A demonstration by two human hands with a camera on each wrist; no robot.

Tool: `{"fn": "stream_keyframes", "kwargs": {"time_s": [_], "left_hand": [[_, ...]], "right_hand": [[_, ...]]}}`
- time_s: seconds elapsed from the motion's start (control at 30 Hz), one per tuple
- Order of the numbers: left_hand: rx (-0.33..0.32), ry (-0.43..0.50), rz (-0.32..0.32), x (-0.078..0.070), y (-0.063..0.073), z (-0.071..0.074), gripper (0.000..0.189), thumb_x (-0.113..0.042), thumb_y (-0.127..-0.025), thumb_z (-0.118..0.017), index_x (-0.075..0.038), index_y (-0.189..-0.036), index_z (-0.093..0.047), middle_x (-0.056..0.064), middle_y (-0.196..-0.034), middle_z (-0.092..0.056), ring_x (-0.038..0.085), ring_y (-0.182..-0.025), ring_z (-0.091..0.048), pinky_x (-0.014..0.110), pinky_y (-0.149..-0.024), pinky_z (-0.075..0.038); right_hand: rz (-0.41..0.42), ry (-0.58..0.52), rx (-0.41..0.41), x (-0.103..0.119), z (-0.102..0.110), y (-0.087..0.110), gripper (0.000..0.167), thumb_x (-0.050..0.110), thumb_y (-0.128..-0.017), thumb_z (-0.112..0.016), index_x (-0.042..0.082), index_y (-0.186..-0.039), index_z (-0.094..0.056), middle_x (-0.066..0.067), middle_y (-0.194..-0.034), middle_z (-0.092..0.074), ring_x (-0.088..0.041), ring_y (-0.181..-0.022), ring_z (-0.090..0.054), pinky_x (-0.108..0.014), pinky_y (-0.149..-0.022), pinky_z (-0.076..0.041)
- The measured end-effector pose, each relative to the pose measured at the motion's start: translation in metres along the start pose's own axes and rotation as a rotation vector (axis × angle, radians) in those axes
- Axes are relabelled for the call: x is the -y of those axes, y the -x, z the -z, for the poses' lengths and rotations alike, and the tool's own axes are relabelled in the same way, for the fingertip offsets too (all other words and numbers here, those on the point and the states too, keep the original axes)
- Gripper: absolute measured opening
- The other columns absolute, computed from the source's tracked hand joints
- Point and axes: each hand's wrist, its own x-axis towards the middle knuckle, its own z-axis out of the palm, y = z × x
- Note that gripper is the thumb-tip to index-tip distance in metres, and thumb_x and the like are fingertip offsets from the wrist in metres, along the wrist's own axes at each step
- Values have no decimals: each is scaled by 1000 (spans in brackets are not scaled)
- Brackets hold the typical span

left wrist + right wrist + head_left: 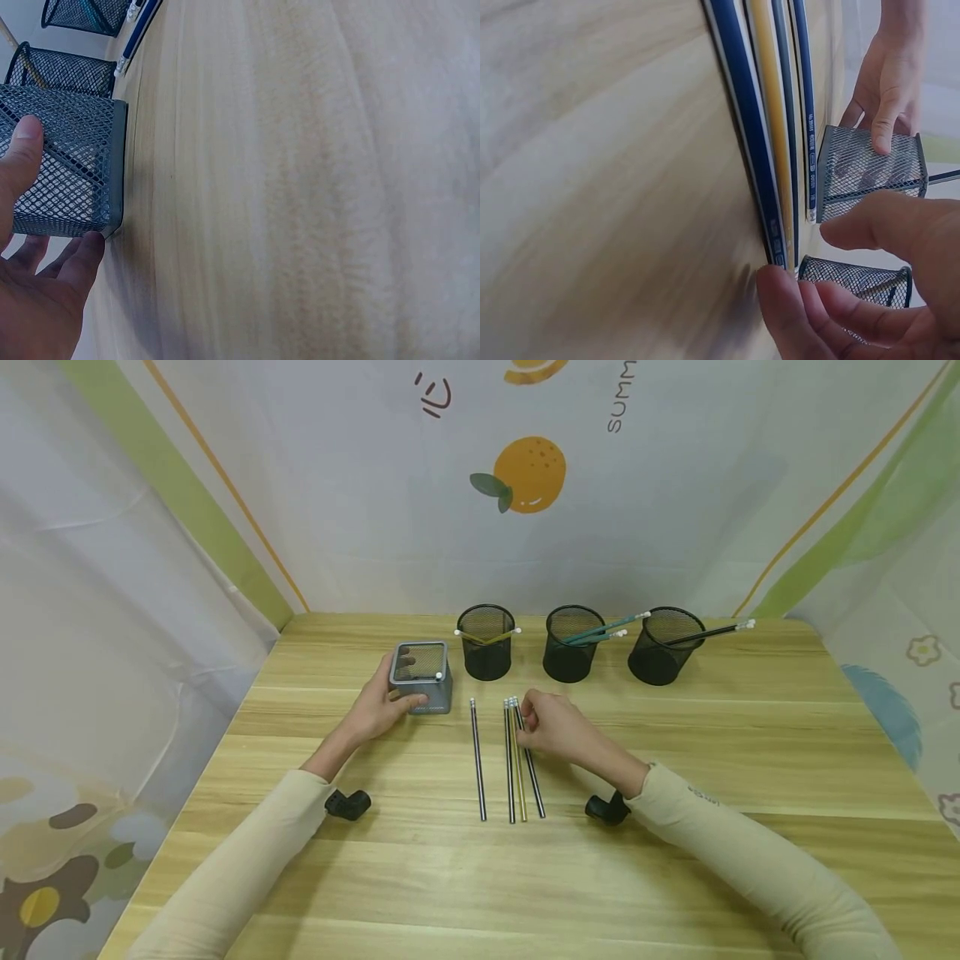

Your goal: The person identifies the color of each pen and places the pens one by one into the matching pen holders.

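My left hand grips a grey square mesh pen holder, its thumb on the near side and its fingers round the far left side. One pencil leans inside, its white eraser at the rim. On the table lie several pencils: a dark blue pencil apart on the left, then a yellow pencil between a dark pencil and a slanted dark blue pencil. My right hand is at the eraser end of the slanted one. In the right wrist view its fingertips appear to touch that pencil, the thumb apart.
Behind stand three round black mesh pen holders: one with yellow pencils, one with teal pencils, and a tilted one with dark pencils. Black wrist mounts sit by both sleeves. A white printed curtain rises behind the table.
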Motion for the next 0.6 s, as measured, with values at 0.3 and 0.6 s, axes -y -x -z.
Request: {"fn": "stream_keyframes", "kwargs": {"time_s": [0.3,0.6], "left_hand": [[-3,-9,2,2,-1,0,87,-3,-96,-71,-4,-161,-14,30,-153,-33,52,-137,-37,58,-110,-37],[-6,-10,5,3,-2,-1,86,-2,-96,-71,-3,-161,-14,30,-154,-31,52,-137,-37,56,-110,-39]], "right_hand": [[-53,66,56,0,-4,-3,27,12,-85,-81,3,-92,-56,-2,-73,-54,-16,-62,-48,-29,-55,-40],[-76,137,70,4,-4,-4,26,5,-80,-77,6,-79,-50,-2,-68,-44,-15,-57,-40,-26,-47,-33]]}}
